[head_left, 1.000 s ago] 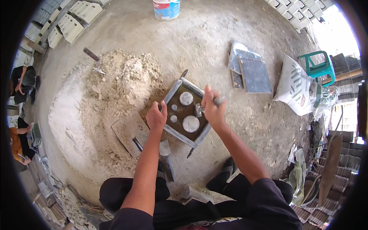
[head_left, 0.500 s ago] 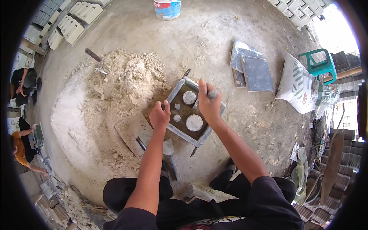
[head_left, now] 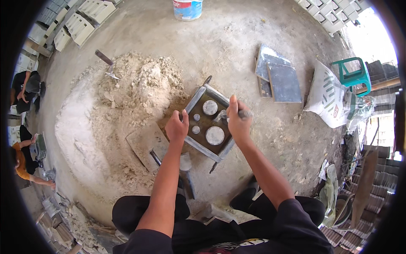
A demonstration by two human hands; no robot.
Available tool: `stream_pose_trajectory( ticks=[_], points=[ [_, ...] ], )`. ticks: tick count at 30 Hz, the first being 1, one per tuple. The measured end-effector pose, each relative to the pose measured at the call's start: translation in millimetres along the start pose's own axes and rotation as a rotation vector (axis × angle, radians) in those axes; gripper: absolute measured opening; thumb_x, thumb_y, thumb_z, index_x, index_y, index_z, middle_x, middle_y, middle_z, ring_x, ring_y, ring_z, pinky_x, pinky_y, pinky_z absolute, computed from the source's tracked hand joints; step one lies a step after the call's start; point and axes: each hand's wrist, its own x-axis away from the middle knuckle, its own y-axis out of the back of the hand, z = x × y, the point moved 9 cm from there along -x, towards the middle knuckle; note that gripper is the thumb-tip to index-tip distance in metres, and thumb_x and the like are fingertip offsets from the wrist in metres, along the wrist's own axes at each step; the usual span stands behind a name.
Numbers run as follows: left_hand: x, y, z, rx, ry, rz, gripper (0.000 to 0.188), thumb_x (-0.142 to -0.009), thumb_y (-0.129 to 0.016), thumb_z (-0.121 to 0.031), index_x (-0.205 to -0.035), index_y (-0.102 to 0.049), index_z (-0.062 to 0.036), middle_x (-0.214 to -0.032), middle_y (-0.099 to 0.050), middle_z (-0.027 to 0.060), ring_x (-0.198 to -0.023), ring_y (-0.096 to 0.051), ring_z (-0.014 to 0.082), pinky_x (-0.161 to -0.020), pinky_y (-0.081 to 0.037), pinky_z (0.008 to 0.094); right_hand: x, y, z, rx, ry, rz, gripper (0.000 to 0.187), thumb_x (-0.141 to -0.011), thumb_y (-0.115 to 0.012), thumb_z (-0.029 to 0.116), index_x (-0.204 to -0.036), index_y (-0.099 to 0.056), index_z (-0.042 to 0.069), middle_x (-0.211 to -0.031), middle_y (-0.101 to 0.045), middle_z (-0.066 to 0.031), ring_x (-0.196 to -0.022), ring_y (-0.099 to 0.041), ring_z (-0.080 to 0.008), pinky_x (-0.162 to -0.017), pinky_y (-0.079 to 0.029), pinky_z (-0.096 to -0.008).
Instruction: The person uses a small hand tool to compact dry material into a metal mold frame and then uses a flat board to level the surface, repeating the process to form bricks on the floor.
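Green stool (head_left: 358,78) beside a white sack (head_left: 325,97), blue-and-red bucket (head_left: 188,11), stacked pale blocks (head_left: 332,17).

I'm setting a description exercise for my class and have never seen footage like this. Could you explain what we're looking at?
There is no robot here: these are a person's bare hands. The view comes from a wide fisheye camera on the person's head, looking down, so straight edges bend near the rim.

The right hand grips a tool by its grey handle over a square frame holding four round grey pieces. The left hand is at the frame's left side; its grip is partly hidden.

Around them on the floor are a sandy pile, a bucket, dark boards and a white sack.
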Motion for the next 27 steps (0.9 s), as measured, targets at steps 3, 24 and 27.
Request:
stream_pose_trajectory(
  ticks=[3, 24, 27],
  points=[
    [2.9, 4.3, 12.0, -0.020, 0.008, -0.013, 0.043, -0.094, -0.045, -0.045, -0.080, -0.054, -0.0052, -0.074, -0.065, 0.0185, -0.071, -0.063, 0.0394, -0.063, -0.048, 0.0499, 2.2, -4.2, 38.1, -0.195, -0.049, -0.059, 0.045, -0.100, -0.052, 0.031, -0.063, -0.046, 0.007, -0.058, -0.038, 0.0068, -0.057, -0.033, -0.0026, -0.048, -0.027, -0.0252],
    [-2.9, 5.7, 3.6, 0.061, -0.044, -0.042, 0.040, -0.094, -0.047, -0.043, -0.081, -0.054, -0.0061, -0.074, -0.064, 0.0180, -0.071, -0.063, 0.0393, -0.063, -0.048, 0.0494, 16.3, -58.1, 20.8, -0.121, -0.048, 0.180, 0.042, -0.098, -0.057, 0.030, -0.065, -0.048, 0.005, -0.059, -0.044, 0.0041, -0.059, -0.038, -0.0045, -0.050, -0.032, -0.0254],
    [1.4, 9.8, 7.5, 0.070, -0.017, 0.007, 0.047, -0.089, -0.054, -0.052, -0.082, -0.055, -0.0059, -0.074, -0.065, 0.0171, -0.072, -0.064, 0.0381, -0.065, -0.049, 0.0481, 21.1, -47.9, 56.7, -0.090, 0.154, 0.123, 0.048, -0.100, -0.051, 0.036, -0.062, -0.048, 0.006, -0.054, -0.043, 0.0046, -0.053, -0.039, -0.0046, -0.049, -0.032, -0.0248]
  ],
)
